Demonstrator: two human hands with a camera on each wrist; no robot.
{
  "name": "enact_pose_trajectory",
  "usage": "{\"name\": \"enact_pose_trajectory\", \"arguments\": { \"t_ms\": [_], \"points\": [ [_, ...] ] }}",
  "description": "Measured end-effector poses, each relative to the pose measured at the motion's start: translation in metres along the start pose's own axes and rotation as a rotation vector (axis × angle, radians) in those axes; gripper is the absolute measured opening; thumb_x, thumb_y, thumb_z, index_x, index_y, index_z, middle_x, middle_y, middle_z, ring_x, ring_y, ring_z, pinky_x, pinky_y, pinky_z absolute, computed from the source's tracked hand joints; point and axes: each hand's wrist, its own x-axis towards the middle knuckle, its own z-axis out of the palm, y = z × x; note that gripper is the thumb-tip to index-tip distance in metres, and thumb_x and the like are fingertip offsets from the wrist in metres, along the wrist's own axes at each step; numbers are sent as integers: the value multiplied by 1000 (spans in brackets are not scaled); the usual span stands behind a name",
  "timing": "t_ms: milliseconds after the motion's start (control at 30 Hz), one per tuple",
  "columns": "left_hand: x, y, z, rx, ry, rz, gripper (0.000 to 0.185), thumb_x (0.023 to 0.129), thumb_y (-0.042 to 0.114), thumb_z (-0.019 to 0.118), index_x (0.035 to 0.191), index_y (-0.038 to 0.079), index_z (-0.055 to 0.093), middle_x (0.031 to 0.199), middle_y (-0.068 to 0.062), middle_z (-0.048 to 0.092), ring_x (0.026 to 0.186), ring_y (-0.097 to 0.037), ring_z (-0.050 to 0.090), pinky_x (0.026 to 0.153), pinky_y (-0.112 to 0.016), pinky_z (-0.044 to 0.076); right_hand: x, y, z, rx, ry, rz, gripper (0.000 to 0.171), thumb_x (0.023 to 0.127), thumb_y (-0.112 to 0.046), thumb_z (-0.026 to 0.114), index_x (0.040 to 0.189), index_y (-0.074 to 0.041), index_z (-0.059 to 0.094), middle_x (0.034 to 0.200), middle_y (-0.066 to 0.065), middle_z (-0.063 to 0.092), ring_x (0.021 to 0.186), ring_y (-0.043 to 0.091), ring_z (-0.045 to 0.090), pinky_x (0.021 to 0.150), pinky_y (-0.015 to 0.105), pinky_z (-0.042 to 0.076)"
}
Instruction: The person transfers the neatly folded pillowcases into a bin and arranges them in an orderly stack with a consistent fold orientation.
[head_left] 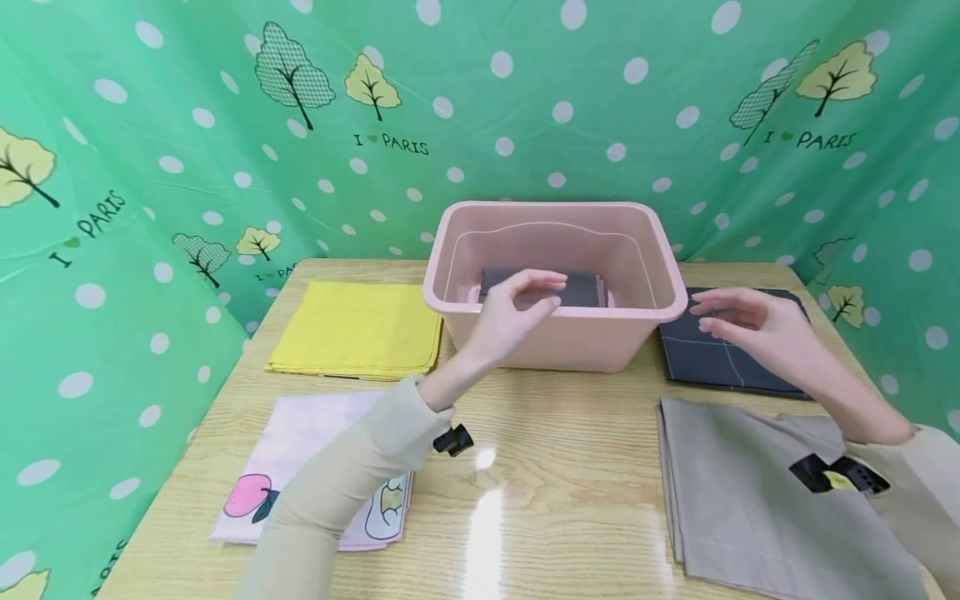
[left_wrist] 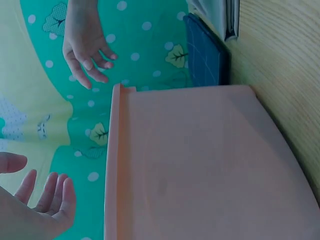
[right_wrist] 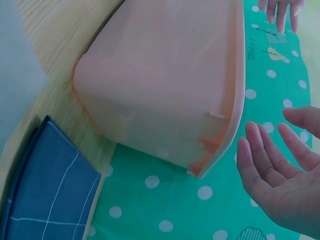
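A pink plastic bin [head_left: 562, 337] stands at the back of the table, with a folded dark grey cloth [head_left: 581, 289] lying inside. Over the bin's front rim hovers my left hand [head_left: 517, 312], its fingers loosely bent and holding nothing. My right hand [head_left: 757, 325] hangs in the air right of the bin, above a folded navy cloth [head_left: 705, 358] with white lines; nothing is between its fingers. Both wrist views show relaxed, empty hands, the left [left_wrist: 45, 205] and the right [right_wrist: 280, 175], apart from the bin wall [right_wrist: 165, 80].
A folded yellow cloth [head_left: 360, 329] lies left of the bin. Nearer is a folded pale pink cloth [head_left: 315, 425] with printed fruit, partly under the left sleeve. A folded grey cloth [head_left: 750, 500] lies at front right. A green polka-dot curtain [head_left: 525, 100] hangs behind the wooden table [head_left: 555, 467].
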Motion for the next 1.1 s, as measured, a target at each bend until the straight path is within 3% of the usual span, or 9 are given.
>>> {"name": "enact_pose_trajectory", "arguments": {
  "t_ms": [100,233,600,867,967,1100],
  "points": [
    [-4,-1,8,-7,-4,7,24,81,-4,55,105,-6,58,102,-19,61,91,-21,59,78,-25,48,-6,6,-3,18,-7,-43,31,87,-14,56,116,-6,54,95,-25,55,83,-7,56,66,8,44],
    [-7,-4,18,-41,-23,23,24,80,-6,54,104,-8,57,102,-21,60,89,-26,58,77,-29,49,-14,11,-8,6,5,-40,30,87,-12,56,116,-5,54,96,-25,54,84,-12,53,67,5,42],
    [-19,-18,45,-28,-66,19,24,79,-6,56,103,-8,58,101,-21,60,88,-28,58,77,-26,48,-38,31,-22,-121,31,108,35,87,-23,55,117,-4,52,97,-32,44,81,-23,44,60,4,39],
    [-28,-30,64,-44,-110,-36,24,80,-6,55,104,-6,58,99,-21,61,86,-24,59,75,-22,48,-55,51,-32,-176,37,156,39,88,-24,54,118,0,50,97,-32,39,79,-25,38,56,6,40],
    [-31,-32,70,-39,-123,-62,25,80,-6,55,105,-5,58,98,-20,61,86,-24,59,74,-18,47,-61,58,-34,-214,37,171,39,89,-22,53,119,2,49,100,-21,47,76,-26,36,54,8,41],
    [-37,-24,76,-63,-137,-88,25,79,-9,54,104,-8,57,97,-22,61,87,-30,58,75,-17,47,-66,65,-34,-267,28,196,41,90,-23,51,120,5,47,107,18,55,73,-27,31,52,11,41]
  ]
}}
